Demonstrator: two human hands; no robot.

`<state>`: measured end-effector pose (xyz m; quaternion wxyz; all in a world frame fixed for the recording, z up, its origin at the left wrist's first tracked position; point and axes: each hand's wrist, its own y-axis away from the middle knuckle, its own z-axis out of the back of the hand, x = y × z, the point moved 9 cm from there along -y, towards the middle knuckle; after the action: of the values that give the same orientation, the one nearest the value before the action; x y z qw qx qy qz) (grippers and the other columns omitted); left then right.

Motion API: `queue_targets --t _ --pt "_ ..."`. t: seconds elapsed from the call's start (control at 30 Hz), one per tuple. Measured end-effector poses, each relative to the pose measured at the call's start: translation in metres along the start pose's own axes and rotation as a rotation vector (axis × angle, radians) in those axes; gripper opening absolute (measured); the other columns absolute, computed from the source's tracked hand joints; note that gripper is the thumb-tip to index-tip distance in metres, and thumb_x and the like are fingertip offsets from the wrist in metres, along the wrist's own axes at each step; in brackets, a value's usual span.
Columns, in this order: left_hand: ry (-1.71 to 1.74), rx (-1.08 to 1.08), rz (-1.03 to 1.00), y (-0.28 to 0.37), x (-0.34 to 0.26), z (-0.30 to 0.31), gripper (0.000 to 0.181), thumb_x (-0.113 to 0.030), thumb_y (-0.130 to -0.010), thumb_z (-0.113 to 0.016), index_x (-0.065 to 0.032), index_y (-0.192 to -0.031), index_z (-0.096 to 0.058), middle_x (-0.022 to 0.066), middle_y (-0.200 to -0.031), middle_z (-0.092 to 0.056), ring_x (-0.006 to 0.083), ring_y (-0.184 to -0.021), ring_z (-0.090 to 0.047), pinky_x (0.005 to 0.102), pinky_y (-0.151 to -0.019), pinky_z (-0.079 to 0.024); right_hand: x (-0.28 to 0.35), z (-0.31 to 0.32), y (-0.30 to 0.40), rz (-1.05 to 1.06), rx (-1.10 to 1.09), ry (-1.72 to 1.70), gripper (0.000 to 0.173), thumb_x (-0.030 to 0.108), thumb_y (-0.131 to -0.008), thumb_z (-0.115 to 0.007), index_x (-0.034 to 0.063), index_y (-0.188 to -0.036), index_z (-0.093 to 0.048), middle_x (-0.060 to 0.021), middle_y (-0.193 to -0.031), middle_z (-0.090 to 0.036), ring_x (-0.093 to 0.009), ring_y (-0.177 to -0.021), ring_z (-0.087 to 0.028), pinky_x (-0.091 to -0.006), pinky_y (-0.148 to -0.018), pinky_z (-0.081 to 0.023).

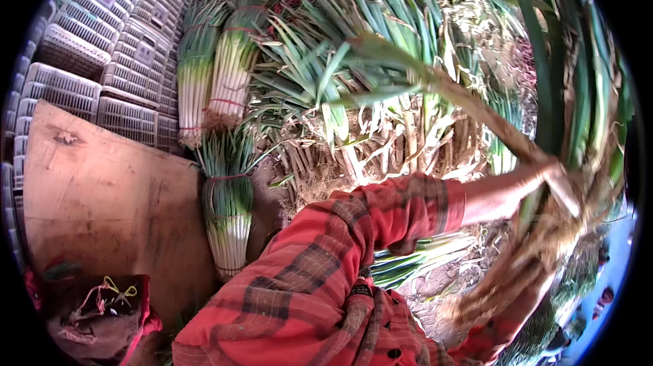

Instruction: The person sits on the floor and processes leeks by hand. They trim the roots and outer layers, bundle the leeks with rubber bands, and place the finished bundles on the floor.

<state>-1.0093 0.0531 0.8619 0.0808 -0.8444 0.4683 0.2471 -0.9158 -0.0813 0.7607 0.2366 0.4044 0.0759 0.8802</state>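
My left hand (546, 174), blurred, reaches out to the right and is closed around one long leafy green onion stalk (502, 129), whose leaves point to the upper left. Beside it, at the right rim, stands a large bunch of untied green onions (579, 90), leaves up, with its brown roots (515, 269) hanging below. My right forearm (530, 297) runs up behind these roots and against the bunch; the fingers of my right hand are hidden. More loose green onions (408, 49) with dry outer leaves lie massed in front of me.
White plastic crates (127, 49) are stacked at the upper left, above a wooden board (112, 192). Tied green onion bundles (232, 65) lie beside them, another (227, 223) nearer me. A dark bag (102, 320) with cords is at lower left. People (604, 297) appear small at the far right.
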Motion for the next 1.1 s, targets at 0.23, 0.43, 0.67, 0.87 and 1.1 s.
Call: queue_targets --t 0.23,0.43,0.67,0.87,1.1 --pt "-0.314 -0.544 -0.113 -0.054 0.019 0.236 0.063 -0.040 -0.084 -0.048 -0.0060 -0.133 -0.027 0.0202 -0.140 -0.018 0.0323 -0.129 -0.018 0.0483 -0.103 -0.017 -0.051 -0.065 -0.240 0.166 -0.016 0.061 0.061 0.028 -0.075 -0.060 0.0038 -0.126 -0.036 -0.0185 -0.119 -0.044 -0.029 -0.112 -0.043 -0.0381 -0.090 -0.039" --pt "-0.250 -0.809 0.012 0.017 0.078 0.323 0.032 -0.025 -0.087 -0.044 0.0010 -0.104 -0.050 0.0228 -0.118 -0.047 0.0318 -0.112 -0.046 0.0445 -0.095 -0.036 -0.117 -0.141 -0.322 0.060 0.080 0.236 0.062 0.032 -0.079 -0.059 0.0049 -0.129 -0.034 -0.0179 -0.125 -0.041 -0.029 -0.117 -0.039 -0.0385 -0.093 -0.037" --pt "-0.053 -0.857 0.220 0.145 0.176 0.368 0.032 -0.033 -0.085 -0.050 -0.0050 -0.101 -0.054 0.0108 -0.096 -0.062 0.0179 -0.081 -0.062 0.0294 -0.057 -0.048 -0.011 -0.084 -0.286 0.190 -0.209 0.534 0.059 0.022 -0.072 -0.067 0.0107 -0.124 -0.042 -0.0138 -0.122 -0.045 -0.029 -0.113 -0.044 -0.0397 -0.092 -0.039" --pt "0.175 -0.789 0.365 0.198 0.216 0.372 0.027 -0.027 -0.082 -0.051 -0.0047 -0.096 -0.055 0.0079 -0.087 -0.063 0.0183 -0.074 -0.063 0.0276 -0.055 -0.047 0.125 -0.244 -0.219 0.821 0.067 0.696 0.069 0.024 -0.066 -0.072 0.0124 -0.126 -0.039 -0.0118 -0.125 -0.040 -0.031 -0.119 -0.034 -0.0455 -0.098 -0.027" --pt "0.256 -0.887 0.262 0.278 0.170 0.441 0.023 -0.026 -0.082 -0.052 -0.0059 -0.093 -0.053 0.0112 -0.082 -0.063 0.0187 -0.070 -0.063 0.0306 -0.057 -0.047 0.137 -0.286 -0.246 0.860 -0.176 0.891 0.046 0.022 -0.069 -0.066 0.0110 -0.110 -0.048 -0.0109 -0.108 -0.046 -0.030 -0.099 -0.046 -0.0417 -0.081 -0.039"
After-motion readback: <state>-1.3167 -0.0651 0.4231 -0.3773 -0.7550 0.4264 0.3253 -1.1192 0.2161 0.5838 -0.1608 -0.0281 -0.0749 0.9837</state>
